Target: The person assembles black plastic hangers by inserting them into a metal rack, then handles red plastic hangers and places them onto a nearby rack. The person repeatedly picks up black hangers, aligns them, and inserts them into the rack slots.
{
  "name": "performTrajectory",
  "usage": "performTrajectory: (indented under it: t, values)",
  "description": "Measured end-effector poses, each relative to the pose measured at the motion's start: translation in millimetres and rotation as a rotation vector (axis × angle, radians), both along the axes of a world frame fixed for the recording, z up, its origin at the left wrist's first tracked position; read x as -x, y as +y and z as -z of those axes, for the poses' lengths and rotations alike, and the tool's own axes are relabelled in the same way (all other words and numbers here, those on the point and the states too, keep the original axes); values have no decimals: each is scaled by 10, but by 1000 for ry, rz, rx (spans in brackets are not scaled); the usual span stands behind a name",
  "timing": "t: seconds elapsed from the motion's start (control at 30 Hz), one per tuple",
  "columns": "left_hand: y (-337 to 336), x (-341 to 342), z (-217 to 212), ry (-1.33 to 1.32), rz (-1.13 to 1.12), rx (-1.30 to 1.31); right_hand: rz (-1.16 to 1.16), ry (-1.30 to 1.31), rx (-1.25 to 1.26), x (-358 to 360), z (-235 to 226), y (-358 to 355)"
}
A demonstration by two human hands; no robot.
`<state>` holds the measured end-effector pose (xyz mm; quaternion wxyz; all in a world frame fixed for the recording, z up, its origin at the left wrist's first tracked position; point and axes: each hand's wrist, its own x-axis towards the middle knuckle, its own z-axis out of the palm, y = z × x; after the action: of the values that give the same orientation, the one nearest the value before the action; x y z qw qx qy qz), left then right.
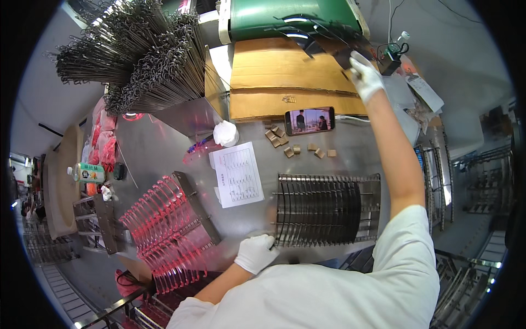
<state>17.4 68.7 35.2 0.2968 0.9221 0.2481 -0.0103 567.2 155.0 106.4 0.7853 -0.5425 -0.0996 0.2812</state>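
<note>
My right hand (366, 77), in a white glove, reaches to the far side. It is closed on the near end of some dark, glossy, thin curved pieces (344, 52), smeared by motion over the green roller and cardboard; their exact kind cannot be made out. My left hand (256, 253), also gloved, is curled at the near left corner of a metal rack (370, 205), its fingertips partly hidden. Dark curved sheets (323, 211) stand in a close row in that rack. Left of it, a second rack (194, 205) carries several clear curved pieces (159, 219) under reddish light.
A bin (189, 118) of hooked metal rods stands far left. Folded cardboard (285, 68) lies before the green roller (263, 19). A phone (309, 120), small brown blocks (275, 136), a paper form (236, 174), a white roll (226, 134) and a bottle (87, 173) occupy the metal table.
</note>
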Motion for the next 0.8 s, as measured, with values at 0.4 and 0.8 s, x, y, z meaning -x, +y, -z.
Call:
performTrajectory:
  t: [0.4,0.8]
  values:
    - [178,-1127,-1278,-1027,-134,724,-280,-246,181,2625,-726,-3096]
    - [-247,-1461,-2322,-976,441,-130,-208,-1186,927,3095,-868,-2512]
